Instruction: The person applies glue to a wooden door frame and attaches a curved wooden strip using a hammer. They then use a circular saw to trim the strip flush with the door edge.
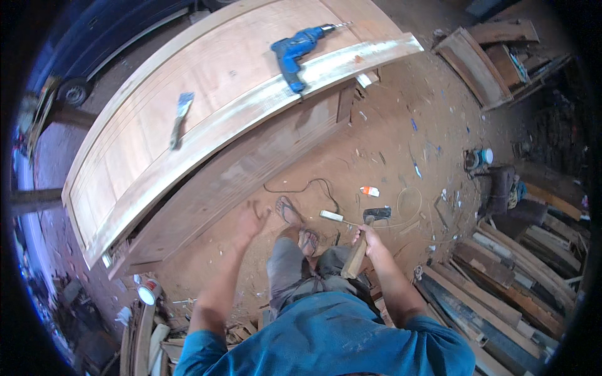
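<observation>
Viewing lower centre, we saw the right hand (369,239) gripping a dark-headed, wooden-handled hammer (355,257) near its head, likely for balance; left hand (252,219) spread, empty.

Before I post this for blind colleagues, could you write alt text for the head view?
A bare right hand grips a wooden-handled tool with a dark head over a brown dirt floor; the open left hand looks empty. Beyond, a blue power drill and a blue-tipped paintbrush lie on a pale wooden panel.

A pale wooden rail (251,108) blocks your left hand (253,219); beyond, there's room between the blue pistol-shaped drill (296,46) and blue-tipped brush (180,120).
</observation>
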Demonstrator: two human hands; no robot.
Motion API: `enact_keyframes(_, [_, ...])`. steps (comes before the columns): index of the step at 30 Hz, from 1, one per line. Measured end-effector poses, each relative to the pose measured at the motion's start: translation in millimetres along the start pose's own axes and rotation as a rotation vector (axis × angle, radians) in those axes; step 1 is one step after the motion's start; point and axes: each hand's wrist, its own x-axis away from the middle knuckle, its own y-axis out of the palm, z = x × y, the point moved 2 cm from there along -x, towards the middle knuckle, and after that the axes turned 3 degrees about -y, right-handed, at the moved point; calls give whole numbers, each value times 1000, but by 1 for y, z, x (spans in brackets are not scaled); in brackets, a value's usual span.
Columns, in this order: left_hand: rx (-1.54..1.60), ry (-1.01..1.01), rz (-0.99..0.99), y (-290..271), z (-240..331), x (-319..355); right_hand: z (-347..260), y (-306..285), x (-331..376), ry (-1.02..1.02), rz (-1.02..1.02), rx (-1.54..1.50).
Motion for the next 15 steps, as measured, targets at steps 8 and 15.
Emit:
enact_keyframes(8, [-538, 9, 300, 11, 44, -256, -28, -6, -45, 192, -36, -76])
enact_keyframes(15, [-751, 281, 580, 40, -36, -365, -71, -23, -130, 128, -140, 313])
